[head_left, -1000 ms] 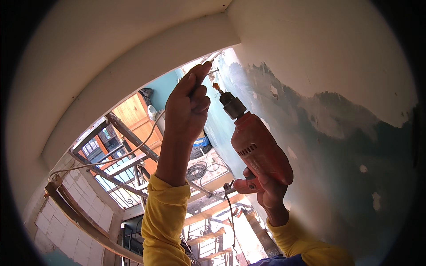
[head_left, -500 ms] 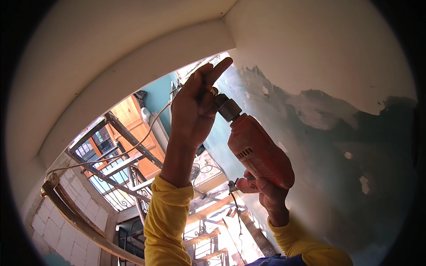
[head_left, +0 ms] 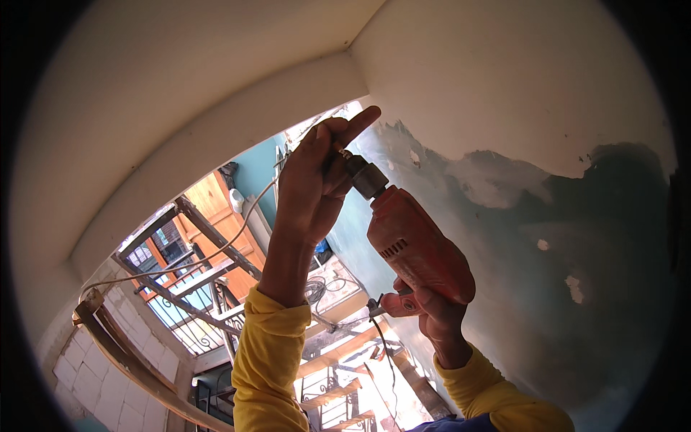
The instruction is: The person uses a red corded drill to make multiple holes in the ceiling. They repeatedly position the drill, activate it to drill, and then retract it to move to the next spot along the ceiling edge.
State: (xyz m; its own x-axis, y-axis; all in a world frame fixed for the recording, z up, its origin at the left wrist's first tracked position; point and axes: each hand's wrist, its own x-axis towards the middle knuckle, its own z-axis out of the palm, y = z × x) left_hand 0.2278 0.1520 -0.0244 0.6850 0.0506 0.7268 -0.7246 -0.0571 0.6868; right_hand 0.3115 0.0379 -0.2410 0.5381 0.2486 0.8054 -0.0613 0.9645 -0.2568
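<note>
My right hand (head_left: 439,317) grips the pistol handle of a red power drill (head_left: 415,237), angled up and to the left. Its black and metal chuck (head_left: 367,178) reaches my left hand (head_left: 309,180), whose curled fingers hide most of the bit (head_left: 345,155); one finger points up to the right. A thin pale cable (head_left: 228,240) runs behind the left hand; what those fingers pinch is hidden. A dark cord hangs below the drill's handle.
A white ceiling beam (head_left: 209,137) arches overhead. At right is a patchy teal-and-white wall (head_left: 518,216). Below are metal stair framework (head_left: 180,281), a wooden door (head_left: 201,201), white blockwork (head_left: 115,367), a curved timber (head_left: 122,353) and coiled cable (head_left: 314,291).
My left hand moved right onto the drill's tip, its fingers now covering the bit and one finger extended. Between the last two frames, the hand and the view shifted slightly.
</note>
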